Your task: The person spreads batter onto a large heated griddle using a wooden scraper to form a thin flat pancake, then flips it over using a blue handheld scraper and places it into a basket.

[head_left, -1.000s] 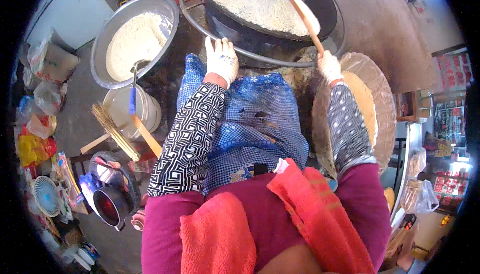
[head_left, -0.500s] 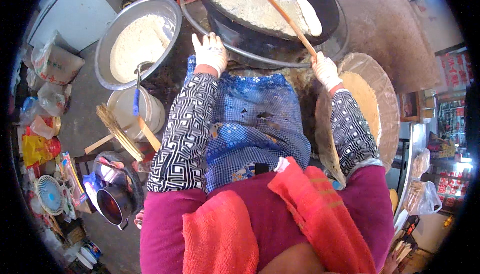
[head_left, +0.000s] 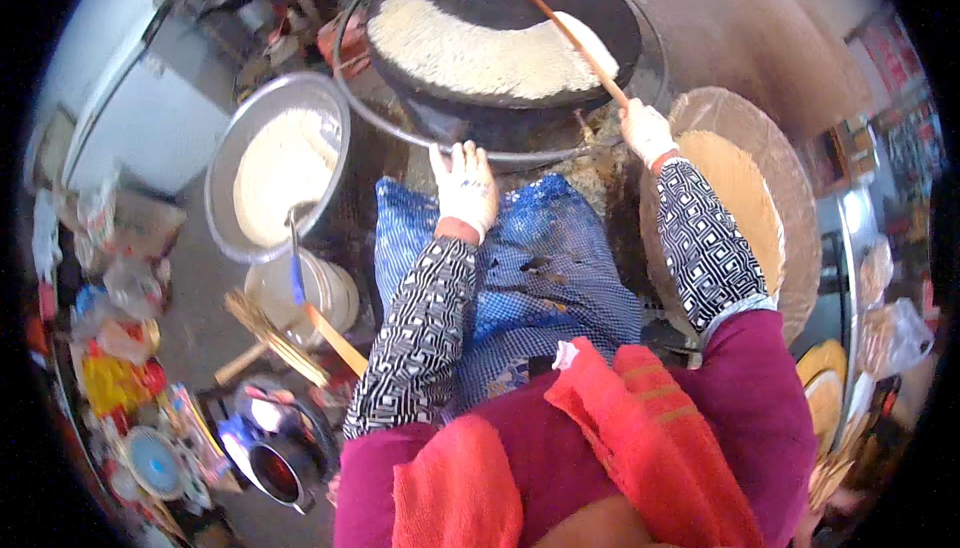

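My left hand (head_left: 465, 188), in a white glove, has its fingers apart by the near edge of a metal ring (head_left: 520, 157) around a round black griddle (head_left: 500, 8). My right hand (head_left: 646, 132), also gloved, grips a long wooden stick (head_left: 571, 41) angled over the griddle. A curved band of pale batter (head_left: 440, 48) lies along the griddle's near side, with a thicker roll at its right end under the stick. A blue checked apron (head_left: 540, 268) covers my lap below the griddle.
A steel bowl of batter (head_left: 276, 173) with a ladle stands left, by a white bucket (head_left: 330, 288) and a straw brush (head_left: 270, 338). A wide lined round tray (head_left: 720, 198) holds tan flat rounds at my right. Bags and clutter crowd the left floor; a brown board adjoins the griddle.
My head view has shifted, so the griddle sits lower and further left. The stick's far tip swung left, then back to the right. My left hand stays near the ring.
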A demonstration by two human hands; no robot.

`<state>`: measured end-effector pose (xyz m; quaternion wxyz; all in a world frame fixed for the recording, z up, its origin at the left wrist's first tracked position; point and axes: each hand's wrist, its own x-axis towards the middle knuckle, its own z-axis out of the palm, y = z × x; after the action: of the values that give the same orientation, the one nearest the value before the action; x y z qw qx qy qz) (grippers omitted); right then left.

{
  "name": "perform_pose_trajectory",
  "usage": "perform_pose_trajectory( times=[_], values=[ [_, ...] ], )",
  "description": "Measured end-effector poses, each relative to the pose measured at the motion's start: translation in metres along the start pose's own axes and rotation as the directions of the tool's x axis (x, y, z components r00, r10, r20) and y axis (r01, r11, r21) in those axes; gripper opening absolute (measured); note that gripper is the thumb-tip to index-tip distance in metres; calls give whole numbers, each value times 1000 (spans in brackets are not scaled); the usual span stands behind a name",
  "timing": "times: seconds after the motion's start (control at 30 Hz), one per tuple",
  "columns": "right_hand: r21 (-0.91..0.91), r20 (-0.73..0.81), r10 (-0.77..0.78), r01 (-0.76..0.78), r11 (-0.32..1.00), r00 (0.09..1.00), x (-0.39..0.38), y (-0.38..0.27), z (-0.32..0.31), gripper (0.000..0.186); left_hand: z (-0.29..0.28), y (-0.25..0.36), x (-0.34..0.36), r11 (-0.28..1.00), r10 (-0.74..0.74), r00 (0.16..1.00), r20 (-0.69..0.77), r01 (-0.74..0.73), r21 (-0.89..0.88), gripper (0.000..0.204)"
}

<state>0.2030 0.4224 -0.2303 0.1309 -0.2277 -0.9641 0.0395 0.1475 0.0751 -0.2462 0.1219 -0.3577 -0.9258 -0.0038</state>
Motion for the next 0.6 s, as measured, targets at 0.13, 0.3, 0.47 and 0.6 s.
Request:
perform_pose_trajectory(
  times=[0.13, 0.3, 0.47, 0.6],
  values=[
    [-39, 256, -12, 23, 999, 966, -19, -7, -11, 31, -7, -5, 4, 998, -14, 994, 107, 7, 64, 53],
    [81, 71, 29, -35, 996, 997, -5, 4, 2, 30, 5, -13, 7, 998, -51, 996, 68, 47, 50, 62],
    [62, 44, -90, 87, 994, 995, -20, -2, 17, 25, -3, -33, 4, 991, -129, 985, 111, 122, 62, 61],
    [44, -61, -16, 19, 999, 998, -4, 26, 17, 27, -10, -28, 21, 979, -183, 960, 212, 158, 130, 62]
  ],
)
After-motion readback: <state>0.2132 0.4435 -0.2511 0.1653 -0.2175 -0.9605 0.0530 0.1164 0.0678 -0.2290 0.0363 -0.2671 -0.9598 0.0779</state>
